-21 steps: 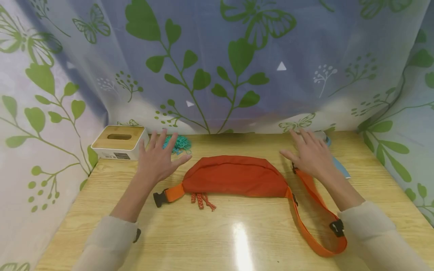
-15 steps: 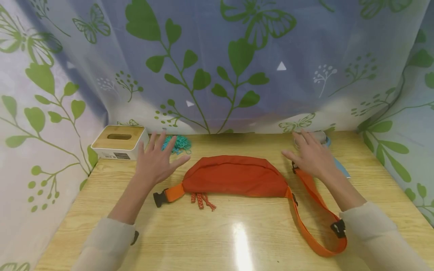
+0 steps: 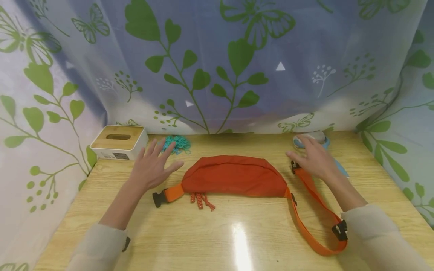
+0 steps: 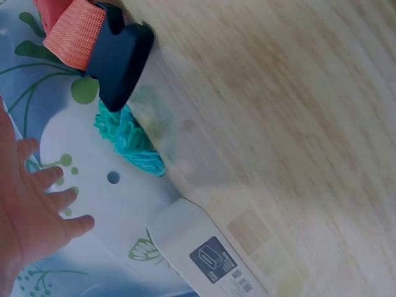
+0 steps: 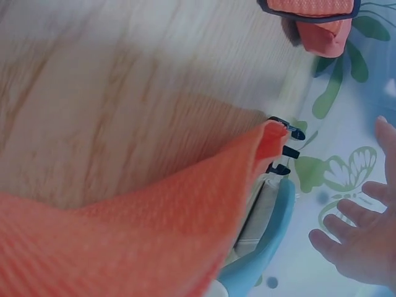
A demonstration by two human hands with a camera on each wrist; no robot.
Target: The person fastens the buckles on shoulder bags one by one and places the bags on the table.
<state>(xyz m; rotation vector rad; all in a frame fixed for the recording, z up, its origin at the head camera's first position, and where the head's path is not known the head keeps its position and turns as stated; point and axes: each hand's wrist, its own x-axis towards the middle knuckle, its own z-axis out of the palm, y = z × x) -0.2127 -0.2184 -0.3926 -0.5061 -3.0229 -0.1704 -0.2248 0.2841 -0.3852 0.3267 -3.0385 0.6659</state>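
Observation:
A red-orange waist bag (image 3: pixel 234 177) lies across the middle of the wooden table. Its short left strap ends in a black buckle half (image 3: pixel 159 198), while the long orange strap (image 3: pixel 315 195) loops at the right and ends in another black buckle half (image 3: pixel 295 166). Braided red cords (image 3: pixel 200 200) hang from the bag's front edge. My left hand (image 3: pixel 150 167) hovers left of the bag with fingers spread, holding nothing. Above the long strap's far end, my right hand (image 3: pixel 315 158) is held out with fingers extended, also holding nothing. Neither palm shows in the head view.
A white tissue box (image 3: pixel 118 141) with a wooden lid stands at the back left. Beside it sits a bundle of teal yarn (image 3: pixel 179 143). A light-blue and grey object (image 3: pixel 320 136) is partly hidden behind my right hand. A patterned curtain (image 3: pixel 217 94) hangs behind.
My left hand has shifted left and slightly towards me. The right hand has drawn slightly right and nearer, uncovering more of the blue-grey object. The bag stays put.

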